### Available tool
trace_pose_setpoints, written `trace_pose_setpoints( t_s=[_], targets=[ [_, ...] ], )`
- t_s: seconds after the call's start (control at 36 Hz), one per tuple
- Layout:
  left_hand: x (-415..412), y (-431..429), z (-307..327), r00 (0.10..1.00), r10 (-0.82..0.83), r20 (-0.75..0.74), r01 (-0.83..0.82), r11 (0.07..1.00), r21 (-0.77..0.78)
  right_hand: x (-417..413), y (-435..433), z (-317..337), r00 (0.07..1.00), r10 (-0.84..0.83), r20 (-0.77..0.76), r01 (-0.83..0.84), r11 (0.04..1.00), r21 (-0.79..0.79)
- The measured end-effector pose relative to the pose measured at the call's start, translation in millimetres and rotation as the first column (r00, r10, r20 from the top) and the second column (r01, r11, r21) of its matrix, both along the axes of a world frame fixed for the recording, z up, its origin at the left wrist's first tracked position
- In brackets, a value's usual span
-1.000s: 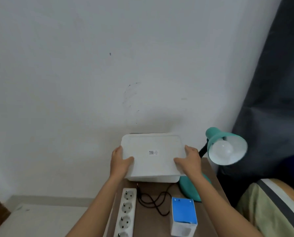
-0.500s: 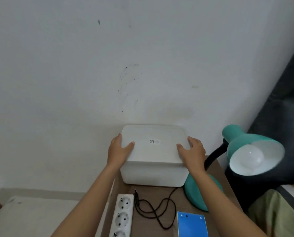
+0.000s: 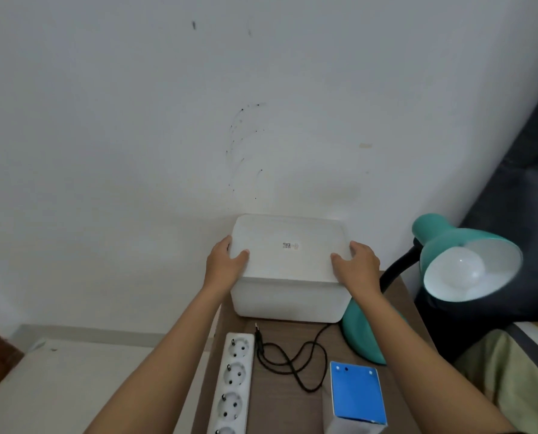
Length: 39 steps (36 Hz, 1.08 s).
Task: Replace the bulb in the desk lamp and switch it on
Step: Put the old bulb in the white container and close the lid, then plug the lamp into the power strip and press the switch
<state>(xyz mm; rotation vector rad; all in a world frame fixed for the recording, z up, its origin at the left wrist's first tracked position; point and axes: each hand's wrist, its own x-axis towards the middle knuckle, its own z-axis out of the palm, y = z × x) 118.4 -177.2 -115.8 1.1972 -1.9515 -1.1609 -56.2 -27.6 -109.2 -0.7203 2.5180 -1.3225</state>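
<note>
Left hand (image 3: 225, 264) and right hand (image 3: 360, 266) each in closed grip on white box (image 3: 288, 270) lid edges, box against wall. Teal desk lamp (image 3: 449, 261) at 3 o'clock, bulb (image 3: 463, 269) fitted. Desk (image 3: 280, 399) front crowded: power strip (image 3: 233, 383), cord (image 3: 292, 358), blue carton (image 3: 357, 393).

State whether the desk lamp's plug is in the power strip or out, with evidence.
Out. The plug lies loose on the table beside the power strip, whose visible sockets are empty.

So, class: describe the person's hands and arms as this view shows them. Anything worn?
Both forearms are bare to the frame's bottom edge: no sleeves, gloves or watch in sight. The left hand and right hand show no rings or markings.
</note>
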Motion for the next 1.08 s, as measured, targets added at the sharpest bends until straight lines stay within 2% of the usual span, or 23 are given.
trace_pose_setpoints(
  t_s=[0.14, 0.25, 0.36, 0.47, 0.53, 0.67, 0.83, 1.08],
  targets=[
    [28.5, 13.5, 0.9, 0.998, -0.069, -0.006, 0.069, 0.997, 0.019, 22.5, 9.7, 1.9, 0.999, 0.023, -0.049, -0.022, 1.000, 0.007],
    [49.7, 28.6, -4.4, 0.995, -0.094, -0.039, 0.094, 0.995, 0.012, 60.1, 18.2, 4.4, 0.994, 0.054, -0.092, -0.063, 0.993, -0.102],
    [71.1, 46.3, -18.1, 0.996, -0.092, 0.009, 0.091, 0.995, 0.041, 96.5, 23.7, -8.1, 0.985, 0.068, -0.157, -0.102, 0.970, -0.219],
    [88.4, 62.3, -44.1, 0.991, -0.126, 0.054, 0.119, 0.986, 0.114, 128.5, 24.4, -28.8, 0.984, 0.105, -0.143, -0.141, 0.951, -0.276],
    [94.6, 66.9, -58.6, 0.983, -0.160, 0.092, 0.146, 0.979, 0.143, 139.6, 22.4, -41.1, 0.984, 0.146, -0.105, -0.167, 0.958, -0.234],
    [102.8, 66.7, -97.7, 0.952, -0.238, 0.193, 0.200, 0.960, 0.196, 149.1, 12.5, -76.9, 0.970, 0.236, 0.062, -0.236, 0.972, -0.009],
    [101.7, 73.5, -104.7, 0.909, -0.332, 0.253, 0.300, 0.941, 0.155, 148.9, -1.6, -101.4, 0.954, 0.256, 0.157, -0.280, 0.946, 0.162],
    [100.7, 64.3, -120.3, 0.903, -0.361, 0.233, 0.322, 0.928, 0.186, 141.2, -13.4, -109.5, 0.955, 0.222, 0.198, -0.262, 0.942, 0.207]
  ],
)
